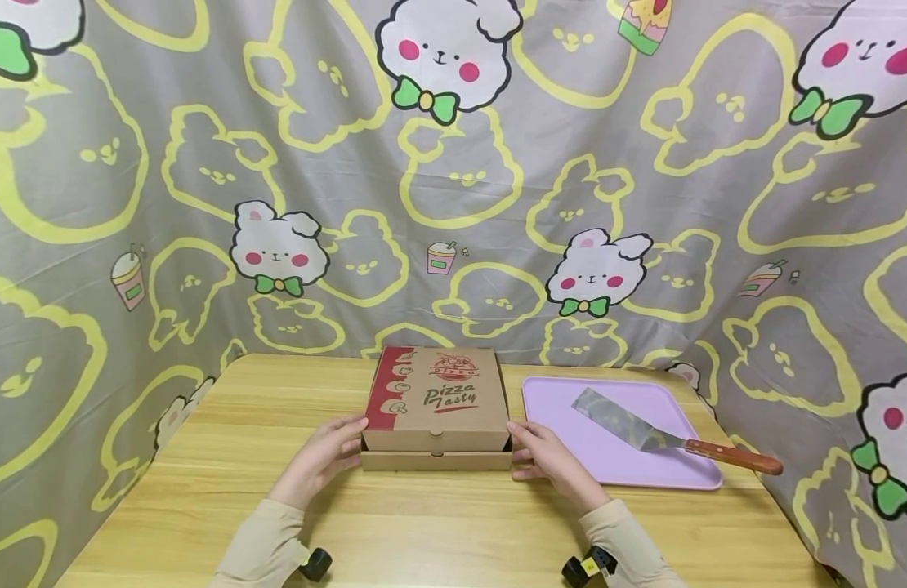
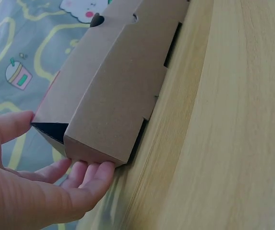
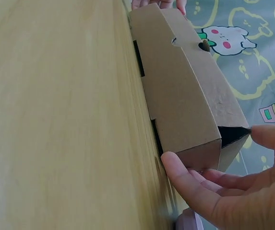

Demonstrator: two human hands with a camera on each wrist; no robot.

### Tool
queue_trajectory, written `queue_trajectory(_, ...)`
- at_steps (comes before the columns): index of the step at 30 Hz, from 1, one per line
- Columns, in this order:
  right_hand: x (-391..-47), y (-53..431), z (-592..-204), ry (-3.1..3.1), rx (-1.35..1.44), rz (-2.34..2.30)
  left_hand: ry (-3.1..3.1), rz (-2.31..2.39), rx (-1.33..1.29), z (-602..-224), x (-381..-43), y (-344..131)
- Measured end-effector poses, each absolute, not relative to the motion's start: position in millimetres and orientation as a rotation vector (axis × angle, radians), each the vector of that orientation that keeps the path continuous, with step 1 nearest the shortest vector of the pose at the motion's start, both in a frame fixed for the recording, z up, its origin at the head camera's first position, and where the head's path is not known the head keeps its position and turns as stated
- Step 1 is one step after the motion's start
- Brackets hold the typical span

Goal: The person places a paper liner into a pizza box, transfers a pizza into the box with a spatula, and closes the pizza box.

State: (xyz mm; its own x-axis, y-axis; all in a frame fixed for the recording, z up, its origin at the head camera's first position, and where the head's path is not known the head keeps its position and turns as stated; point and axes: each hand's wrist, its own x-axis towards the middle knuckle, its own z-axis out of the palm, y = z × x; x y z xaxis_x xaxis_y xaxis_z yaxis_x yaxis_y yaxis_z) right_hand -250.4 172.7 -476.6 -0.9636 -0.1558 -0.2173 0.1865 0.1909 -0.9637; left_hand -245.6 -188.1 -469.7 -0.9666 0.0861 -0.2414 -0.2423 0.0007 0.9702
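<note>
A cardboard pizza box [image 1: 461,392] with a red strip and printed lettering lies on the wooden table, its lid slightly raised at the front. Dark gaps show at both front corners between lid and base. My left hand [image 1: 324,457] holds the left front corner; in the left wrist view its thumb [image 2: 17,125] touches the lid's corner and its fingers press the base's side. At the right front corner my right hand [image 1: 545,461] does likewise, with its thumb [image 3: 269,136] on the lid corner in the right wrist view. The box's inside is hidden.
Right of the box lies a lilac tray [image 1: 564,457]. On it rests a metal spatula [image 1: 618,420], whose wooden handle [image 1: 733,456] sticks out past the tray's right edge. A patterned curtain [image 1: 468,245] hangs behind and at both sides of the table [image 1: 225,441].
</note>
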Motion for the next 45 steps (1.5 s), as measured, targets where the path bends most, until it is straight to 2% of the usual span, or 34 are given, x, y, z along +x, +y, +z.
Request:
queue_trajectory(29, -249.0, 174.8, -479.1, 2.243, -0.158, -1.799, 2.079, 2.053, -0.106, -476.4, -248.5, -189.1)
queue_trajectory(45, -248.5, 171.4, -481.4, 2.298, -0.112, -1.814, 2.156, 2.047, -0.176, -476.3, -249.6, -184.6)
